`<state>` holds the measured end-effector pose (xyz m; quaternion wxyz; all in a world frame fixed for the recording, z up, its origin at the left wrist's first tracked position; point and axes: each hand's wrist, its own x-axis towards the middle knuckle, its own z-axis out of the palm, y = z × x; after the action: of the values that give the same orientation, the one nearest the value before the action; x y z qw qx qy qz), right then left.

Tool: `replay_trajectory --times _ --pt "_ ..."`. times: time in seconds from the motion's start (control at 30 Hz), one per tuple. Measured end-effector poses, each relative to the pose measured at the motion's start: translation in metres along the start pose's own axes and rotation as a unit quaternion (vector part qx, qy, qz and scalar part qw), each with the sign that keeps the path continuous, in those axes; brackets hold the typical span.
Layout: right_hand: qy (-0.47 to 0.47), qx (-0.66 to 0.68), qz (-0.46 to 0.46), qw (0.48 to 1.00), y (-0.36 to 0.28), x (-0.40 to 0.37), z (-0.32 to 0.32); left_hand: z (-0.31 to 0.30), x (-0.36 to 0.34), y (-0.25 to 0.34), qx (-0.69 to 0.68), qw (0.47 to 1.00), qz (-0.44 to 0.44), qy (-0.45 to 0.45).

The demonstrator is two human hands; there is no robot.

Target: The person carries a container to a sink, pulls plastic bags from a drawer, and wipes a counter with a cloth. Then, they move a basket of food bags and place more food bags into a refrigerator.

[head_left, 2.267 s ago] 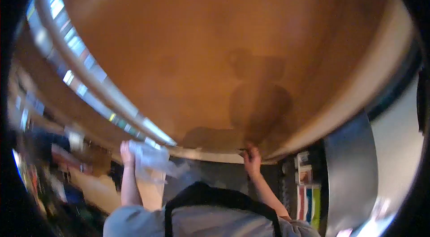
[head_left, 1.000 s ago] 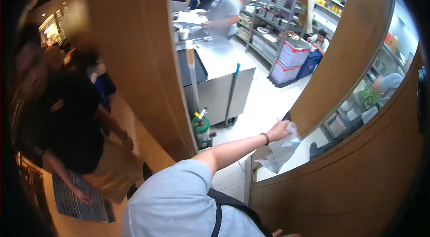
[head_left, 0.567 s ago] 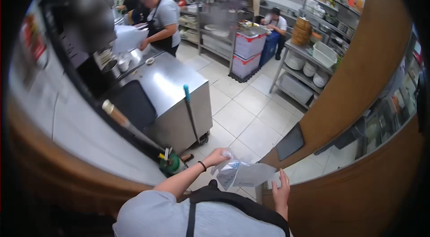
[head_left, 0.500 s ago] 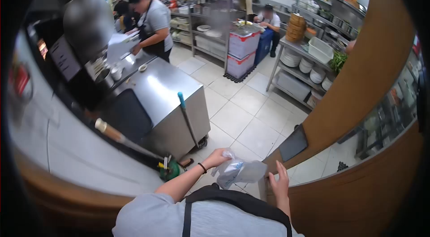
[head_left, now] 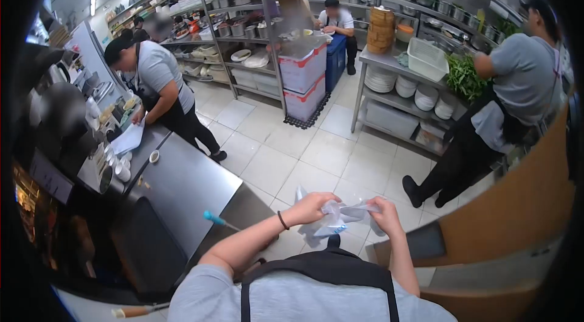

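Observation:
A thin translucent plastic bag (head_left: pixel 333 229) with blue print hangs in front of my chest, above the tiled floor. My left hand (head_left: pixel 313 207), with a dark band at the wrist, is closed on the bag's upper left part. Fingers of my right hand (head_left: pixel 385 215) pinch its upper right edge. Between the two hands the film is stretched and crumpled. Whether anything lies inside the bag cannot be made out.
A steel counter (head_left: pixel 188 179) stands at the left, with a blue-tipped handle (head_left: pixel 214 218) beside it. One person (head_left: pixel 163 72) leans over papers there; another (head_left: pixel 523 78) stands at the right by a steel shelf (head_left: pixel 395 92). A third sits behind stacked white boxes (head_left: pixel 302 69).
My right hand has gone from open beside the bag to gripping its edge. The bag is now spread between both hands. My view has moved forward, and the person at the right has come into sight.

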<state>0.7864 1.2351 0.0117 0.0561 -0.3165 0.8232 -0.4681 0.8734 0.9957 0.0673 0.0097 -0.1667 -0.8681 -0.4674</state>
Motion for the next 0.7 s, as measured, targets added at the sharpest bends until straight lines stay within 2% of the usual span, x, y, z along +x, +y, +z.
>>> replay_trajectory --times 0.03,0.07,0.13,0.2,0.27,0.33,0.37,0.43,0.47,0.53,0.63,0.67,0.7 --pt "0.009 -0.015 0.024 1.000 0.001 0.026 -0.010 -0.019 0.017 -0.009 0.066 0.997 0.041 0.006" --pt "0.018 -0.030 0.048 0.998 0.002 0.052 -0.019 -0.039 0.033 -0.016 0.068 0.997 0.040 0.008" --pt "0.030 -0.048 0.018 0.998 0.012 0.108 -0.023 -0.084 0.057 -0.033 0.106 0.994 -0.009 -0.025" --pt "0.024 -0.081 -0.018 0.996 0.015 0.161 -0.019 -0.132 0.073 -0.051 0.175 0.984 -0.007 -0.042" --pt "0.008 -0.096 -0.027 0.995 0.024 0.212 -0.003 -0.173 0.079 -0.063 0.226 0.972 -0.043 -0.045" --pt "-0.015 -0.116 -0.039 0.992 0.026 0.260 0.013 -0.201 0.072 -0.090 0.198 0.975 -0.095 -0.012" --pt "-0.009 -0.081 -0.055 0.995 0.025 0.282 0.023 -0.211 0.067 -0.104 0.196 0.976 -0.099 -0.007" --pt "0.006 -0.032 -0.072 0.997 0.024 0.323 0.044 -0.223 0.058 -0.130 0.037 0.963 -0.261 0.051" --pt "0.018 -0.016 -0.074 0.997 0.021 0.341 0.054 -0.219 0.053 -0.150 0.035 0.962 -0.264 0.058" --pt "0.017 0.004 -0.074 0.997 0.022 0.383 0.077 -0.212 0.041 -0.206 -0.061 0.920 -0.344 0.180" --pt "0.033 -0.006 -0.100 0.994 0.020 0.449 0.103 -0.202 0.057 -0.252 -0.145 0.895 -0.308 0.287" --pt "0.041 0.023 -0.088 0.995 0.017 0.468 0.107 -0.206 0.064 -0.263 -0.165 0.883 -0.334 0.287" --pt "0.046 0.054 -0.073 0.995 0.014 0.486 0.111 -0.215 0.073 -0.275 -0.169 0.893 -0.309 0.279"
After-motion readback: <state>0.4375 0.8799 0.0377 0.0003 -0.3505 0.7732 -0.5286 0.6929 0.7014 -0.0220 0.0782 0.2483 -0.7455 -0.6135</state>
